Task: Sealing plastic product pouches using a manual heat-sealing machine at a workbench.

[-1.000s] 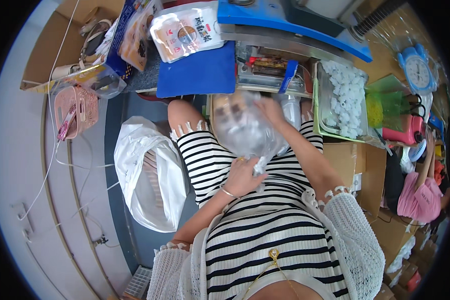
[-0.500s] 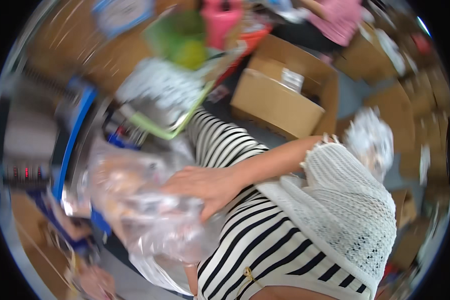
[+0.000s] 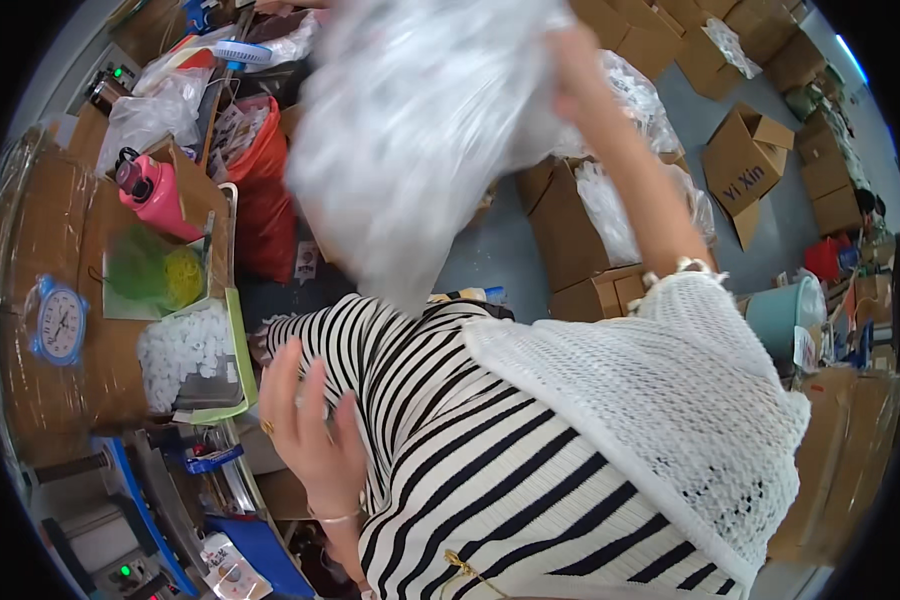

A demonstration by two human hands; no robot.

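A large clear plastic bag (image 3: 420, 130), blurred by motion, hangs at the top middle. What it contains cannot be made out. Closed on the bag's right side is my right hand (image 3: 575, 75), its arm stretched forward; the fingers are partly hidden by plastic. Beside my striped knee, my left hand (image 3: 315, 430) is raised with fingers apart and nothing in it; a ring and a bracelet show. Nearest to it is a green-rimmed tray (image 3: 232, 395) of small white pieces (image 3: 185, 350).
On the left table (image 3: 50, 200) stand a pink bottle (image 3: 165, 195) and a blue clock (image 3: 60, 320). A red bag (image 3: 265, 200) sits beyond the tray. Cardboard boxes (image 3: 560, 215) with clear bags lie ahead; another open carton (image 3: 745, 165) stands right. A machine with blue edging (image 3: 140, 510) is lower left.
The plastic bag has gone from beside my lap up and forward in my right hand. My left hand has come into clear view, open. The whole view has turned.
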